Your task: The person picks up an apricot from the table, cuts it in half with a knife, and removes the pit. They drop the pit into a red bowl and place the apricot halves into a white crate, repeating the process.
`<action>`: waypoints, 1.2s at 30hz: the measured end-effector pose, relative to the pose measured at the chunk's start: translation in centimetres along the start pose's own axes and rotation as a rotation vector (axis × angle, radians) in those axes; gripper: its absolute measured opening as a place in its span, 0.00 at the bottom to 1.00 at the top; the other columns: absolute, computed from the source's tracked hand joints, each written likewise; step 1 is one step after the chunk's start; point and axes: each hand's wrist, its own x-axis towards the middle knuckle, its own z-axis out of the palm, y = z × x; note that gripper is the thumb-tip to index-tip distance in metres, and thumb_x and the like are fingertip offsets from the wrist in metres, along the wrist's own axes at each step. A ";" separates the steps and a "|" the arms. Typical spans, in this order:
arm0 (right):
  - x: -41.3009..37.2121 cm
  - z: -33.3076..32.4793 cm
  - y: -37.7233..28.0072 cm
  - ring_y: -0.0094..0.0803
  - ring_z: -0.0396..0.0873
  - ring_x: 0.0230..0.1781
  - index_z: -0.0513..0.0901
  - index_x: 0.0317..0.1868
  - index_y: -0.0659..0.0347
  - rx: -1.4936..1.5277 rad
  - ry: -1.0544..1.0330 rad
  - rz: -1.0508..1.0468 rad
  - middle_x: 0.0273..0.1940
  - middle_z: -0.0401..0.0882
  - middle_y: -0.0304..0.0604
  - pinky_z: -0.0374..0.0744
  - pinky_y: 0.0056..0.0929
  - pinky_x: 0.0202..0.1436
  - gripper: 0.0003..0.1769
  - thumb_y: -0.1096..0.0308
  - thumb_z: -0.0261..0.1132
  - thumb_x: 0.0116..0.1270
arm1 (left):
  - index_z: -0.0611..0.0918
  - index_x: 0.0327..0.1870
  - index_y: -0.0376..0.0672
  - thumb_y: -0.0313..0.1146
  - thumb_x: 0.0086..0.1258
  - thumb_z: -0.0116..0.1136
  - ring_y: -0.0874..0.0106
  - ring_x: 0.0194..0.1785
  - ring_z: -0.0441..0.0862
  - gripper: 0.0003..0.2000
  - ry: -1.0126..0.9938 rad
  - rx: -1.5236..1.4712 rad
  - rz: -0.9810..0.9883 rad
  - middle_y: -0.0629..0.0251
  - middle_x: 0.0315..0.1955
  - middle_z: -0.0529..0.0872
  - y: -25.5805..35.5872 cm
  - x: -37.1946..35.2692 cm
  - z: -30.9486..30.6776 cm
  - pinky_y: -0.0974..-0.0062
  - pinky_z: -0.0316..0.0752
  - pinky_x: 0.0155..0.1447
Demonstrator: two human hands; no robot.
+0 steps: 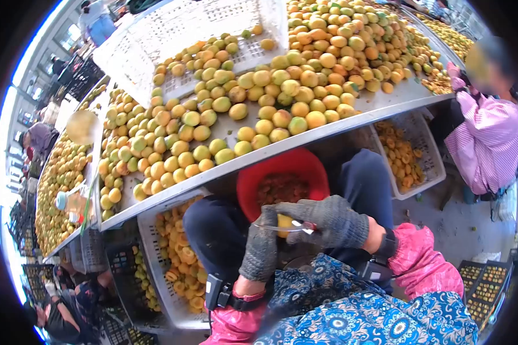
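Both of my hands wear grey knit gloves and meet over a red bucket [246,187] between my knees. A yellow apricot [283,225] shows between them, with the fingers of my left hand [260,247] closed on its left side. My right hand [334,221] is closed around a thin, shiny, curved blade-like tool [296,225], which has a small red and white part near the fingers. The tool crosses the front of the apricot. Brown, pit-like pieces [282,188] lie in the bucket, partly hidden by my gloves.
Whole apricots [190,138] cover the metal table [385,102] ahead, around a tilted white crate [155,49]. Crates of opened apricots stand left [181,273] and right [403,155] of my legs. A person in a pink checked top [486,141] sits at the right.
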 end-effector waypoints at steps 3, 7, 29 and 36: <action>1.4 1.9 0.0 0.44 0.83 0.30 0.74 0.64 0.50 -0.004 -0.017 -0.090 0.38 0.82 0.45 0.80 0.36 0.30 0.34 0.47 0.67 0.58 | 0.81 0.40 0.39 0.56 0.78 0.37 0.74 0.29 0.82 0.27 0.147 -0.308 -0.202 0.66 0.27 0.84 0.5 -0.3 -0.9 0.74 0.77 0.33; 0.9 1.8 -0.4 0.46 0.83 0.32 0.78 0.57 0.65 -0.080 0.039 -0.053 0.38 0.83 0.52 0.80 0.38 0.33 0.34 0.58 0.73 0.50 | 0.79 0.32 0.35 0.58 0.78 0.36 0.71 0.31 0.75 0.31 0.044 0.022 -0.110 0.59 0.23 0.80 -0.7 1.1 -0.2 0.68 0.72 0.39; 7.0 6.2 -1.1 0.48 0.84 0.39 0.77 0.54 0.69 -0.156 0.090 -0.057 0.40 0.83 0.55 0.80 0.36 0.43 0.28 0.54 0.67 0.63 | 0.83 0.28 0.34 0.64 0.73 0.40 0.73 0.22 0.78 0.36 0.175 -0.389 -0.342 0.62 0.16 0.80 -4.2 7.0 -3.4 0.69 0.72 0.25; 8.0 7.9 -1.4 0.43 0.82 0.49 0.77 0.54 0.71 0.009 0.098 0.121 0.47 0.83 0.55 0.76 0.34 0.56 0.24 0.59 0.65 0.66 | 0.80 0.46 0.32 0.46 0.76 0.48 0.60 0.30 0.83 0.21 0.368 -0.077 0.092 0.48 0.25 0.82 -9.4 8.7 -2.6 0.64 0.75 0.34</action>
